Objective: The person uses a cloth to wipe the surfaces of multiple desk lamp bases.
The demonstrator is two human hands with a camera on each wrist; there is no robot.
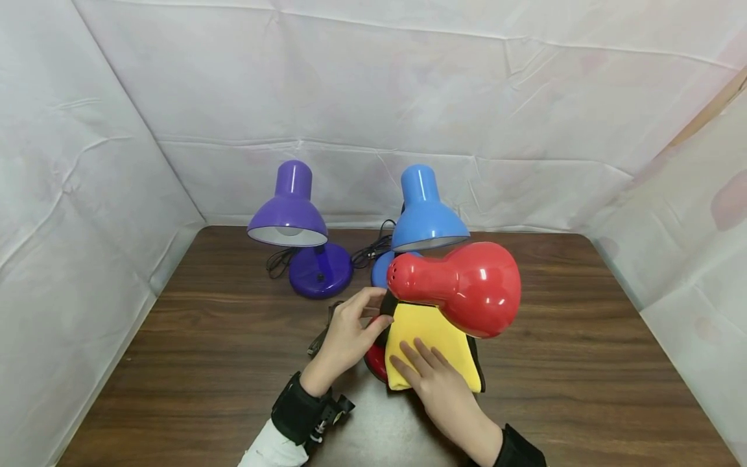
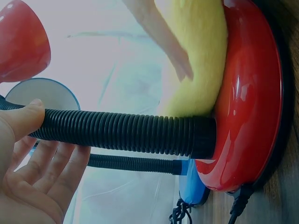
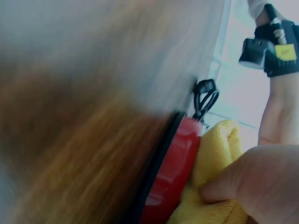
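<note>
My right hand (image 1: 439, 383) flat, pressing yellow cloth (image 1: 428, 340) on red lamp (image 1: 467, 288) base, near desk's (image 1: 583, 363) front edge, my left hand (image 1: 345, 336) gripping its black neck (image 2: 126, 132).

The left hand (image 2: 28, 163) curls round the black ribbed neck (image 2: 126, 132) of the red lamp, thumb on top, fingers beneath. The neck joins the red base (image 2: 243, 116), where a yellow cloth (image 2: 201, 56) lies under another hand's fingers (image 2: 163, 42). The red shade (image 2: 21, 39) shows top left; behind lie a blue base (image 2: 192, 189) and a second black neck (image 2: 133, 163).
</note>
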